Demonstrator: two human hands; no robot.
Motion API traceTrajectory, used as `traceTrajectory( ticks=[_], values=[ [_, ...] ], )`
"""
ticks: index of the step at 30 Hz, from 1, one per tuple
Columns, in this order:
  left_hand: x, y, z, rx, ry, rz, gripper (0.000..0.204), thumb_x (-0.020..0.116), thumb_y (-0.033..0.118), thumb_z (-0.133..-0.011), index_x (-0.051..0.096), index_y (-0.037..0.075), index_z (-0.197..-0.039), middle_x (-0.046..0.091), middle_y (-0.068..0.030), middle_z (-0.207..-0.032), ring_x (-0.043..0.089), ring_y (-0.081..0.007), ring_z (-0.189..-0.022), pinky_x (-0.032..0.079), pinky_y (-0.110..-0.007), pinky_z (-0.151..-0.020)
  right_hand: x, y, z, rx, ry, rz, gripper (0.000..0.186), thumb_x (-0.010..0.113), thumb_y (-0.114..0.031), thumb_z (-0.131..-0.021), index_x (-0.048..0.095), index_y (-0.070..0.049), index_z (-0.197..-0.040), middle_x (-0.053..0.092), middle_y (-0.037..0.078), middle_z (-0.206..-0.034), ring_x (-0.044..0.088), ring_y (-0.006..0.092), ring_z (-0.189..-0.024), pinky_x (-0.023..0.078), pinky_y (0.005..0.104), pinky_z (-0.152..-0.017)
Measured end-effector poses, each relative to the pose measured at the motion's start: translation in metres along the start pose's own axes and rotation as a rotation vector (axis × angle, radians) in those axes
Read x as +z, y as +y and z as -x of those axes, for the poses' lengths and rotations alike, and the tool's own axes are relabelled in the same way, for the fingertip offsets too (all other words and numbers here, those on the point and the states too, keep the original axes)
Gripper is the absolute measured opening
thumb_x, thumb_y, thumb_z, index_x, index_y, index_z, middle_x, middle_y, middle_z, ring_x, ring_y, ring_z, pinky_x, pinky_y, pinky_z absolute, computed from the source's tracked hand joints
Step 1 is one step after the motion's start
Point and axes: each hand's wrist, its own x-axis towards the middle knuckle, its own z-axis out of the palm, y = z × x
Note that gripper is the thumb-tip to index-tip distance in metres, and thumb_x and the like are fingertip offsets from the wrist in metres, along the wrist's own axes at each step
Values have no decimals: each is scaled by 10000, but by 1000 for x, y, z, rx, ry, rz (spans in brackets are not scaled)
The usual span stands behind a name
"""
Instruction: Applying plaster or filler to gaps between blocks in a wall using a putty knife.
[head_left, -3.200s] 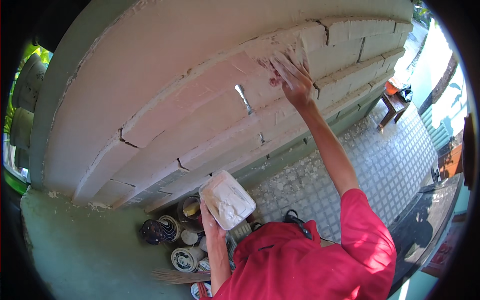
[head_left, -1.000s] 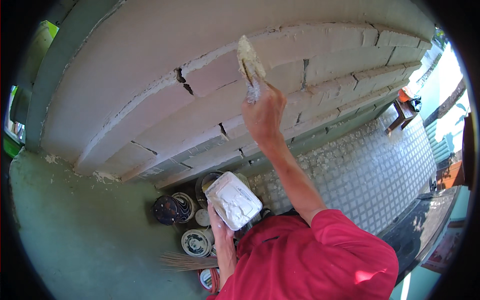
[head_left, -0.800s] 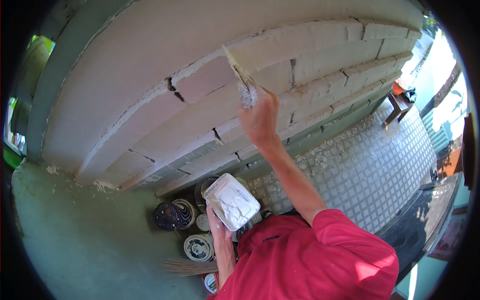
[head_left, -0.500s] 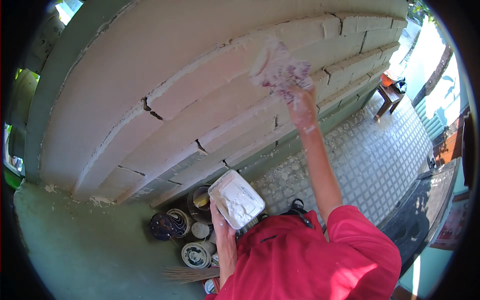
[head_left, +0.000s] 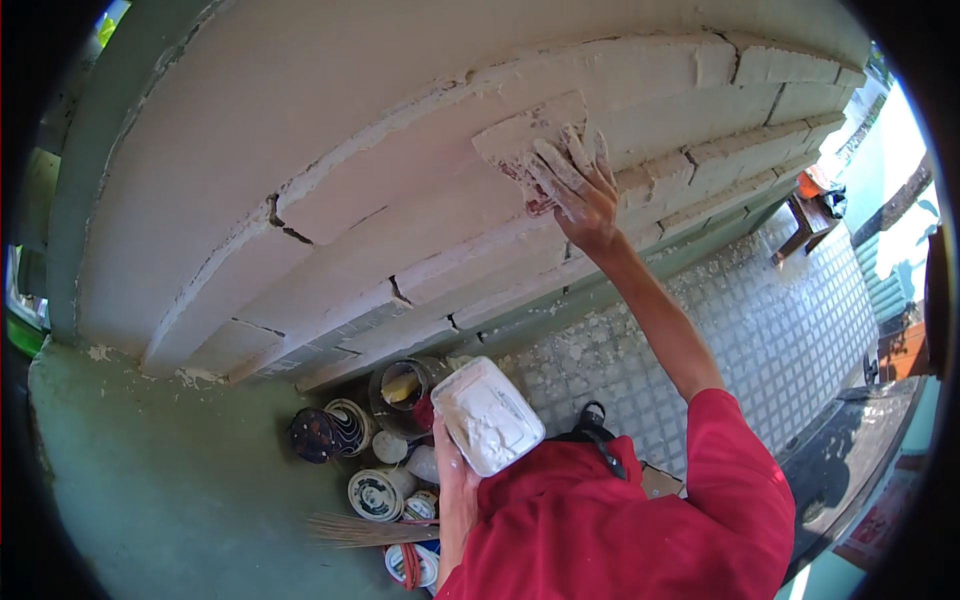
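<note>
My right hand [head_left: 580, 190] is closed on a putty-smeared spreader [head_left: 515, 135], its blade held flat against the pale, cracked block wall [head_left: 380, 240]; white paste coats the fingers. Lower down, my left hand [head_left: 450, 450] grips the side of a rectangular white container [head_left: 487, 415] holding white paste, just in front of my red-shirted body.
Several paint buckets [head_left: 380, 493], tins and a dark bucket [head_left: 400, 370] crowd the floor at the wall's left corner, beside a twig broom [head_left: 360, 530]. The tiled floor [head_left: 680, 330] runs right to a wooden stool [head_left: 810, 225]. A dark ledge [head_left: 840, 450] lies at the lower right.
The spreader, earlier raised narrow-side-on, now lies flat on the wall, with my right hand spread behind it and shifted right. My left hand and the container have moved slightly right.
</note>
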Motion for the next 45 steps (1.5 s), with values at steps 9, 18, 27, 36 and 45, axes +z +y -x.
traceTrajectory(
  ticks=[9, 18, 27, 36, 45],
  values=[
    [2, 2, 0, -31, 95, -20, 520, 285, 420, -1005, 411, 66, -1365, 536, -118, -1299, 568, -273, -1132, 484, -414, -961, 29, 15, 45, 52, -9, 72, 401, 631, -35, -738, 693, -137, -1121, 610, 26, -1260, 496, 307, -1261, 227, 587, -1098],
    [-1, 6, -10, -16, 75, -34, 499, 321, 403, -1003, 413, 72, -1365, 539, -111, -1279, 555, -255, -1134, 485, -392, -945, -43, -5, 7, 851, 501, -202, 216, 582, 49, -850, 661, 78, -1048, 670, 193, -1075, 643, 315, -1046, 524, 347, -885],
    [1, 7, -20, -41, -11, -80, 499, 308, 416, -1002, 416, 79, -1355, 534, -107, -1287, 553, -262, -1142, 466, -400, -969, -49, 68, 0, -22, 111, 192, 427, 600, 50, -732, 676, -68, -1135, 633, 87, -1212, 547, 327, -1202, 361, 538, -1049],
    [6, -1, -10, -62, 25, -106, 482, 309, 389, -1006, 424, 75, -1354, 535, -102, -1286, 552, -249, -1134, 479, -394, -951, -19, 94, 57, 58, 45, 167, 438, 613, 7, -730, 680, -121, -1144, 600, 54, -1270, 466, 325, -1285, 255, 582, -1095],
    [17, -10, -8, -59, 78, -87, 502, 307, 409, -1006, 423, 70, -1357, 537, -101, -1282, 560, -249, -1120, 483, -391, -945, -47, 130, 7, 25, 157, 246, 350, 629, -16, -780, 699, -119, -1107, 640, 71, -1198, 535, 318, -1215, 287, 564, -1084]
  ],
)
